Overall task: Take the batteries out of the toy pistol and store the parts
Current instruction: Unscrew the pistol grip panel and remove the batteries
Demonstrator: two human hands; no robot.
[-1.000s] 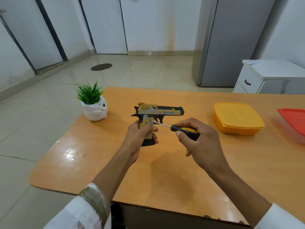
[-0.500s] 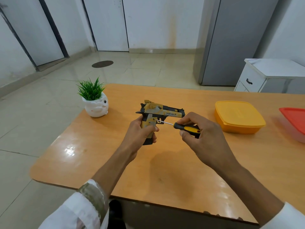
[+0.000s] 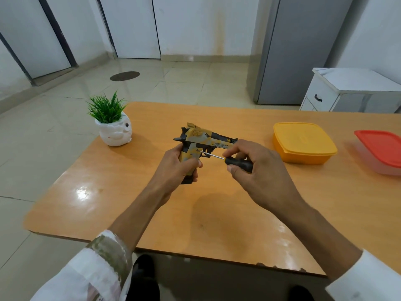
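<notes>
A yellow, grey and black toy pistol [image 3: 201, 141] is held above the orange table [image 3: 217, 213], barrel pointing right. My left hand [image 3: 178, 170] grips its handle from the left. My right hand [image 3: 258, 170] holds a small screwdriver [image 3: 237, 164] by its black handle. The thin metal shaft runs left and its tip sits against the side of the pistol's grip, just behind the trigger. No batteries are visible.
A closed yellow box [image 3: 302, 142] stands on the table to the right, with a clear box under a red lid [image 3: 382, 151] at the right edge. A white owl pot with a green plant [image 3: 111, 124] sits at the far left corner.
The screwdriver handle has turned in my right hand: its yellow side no longer shows, only black. Both hands and the pistol stay in about the same place.
</notes>
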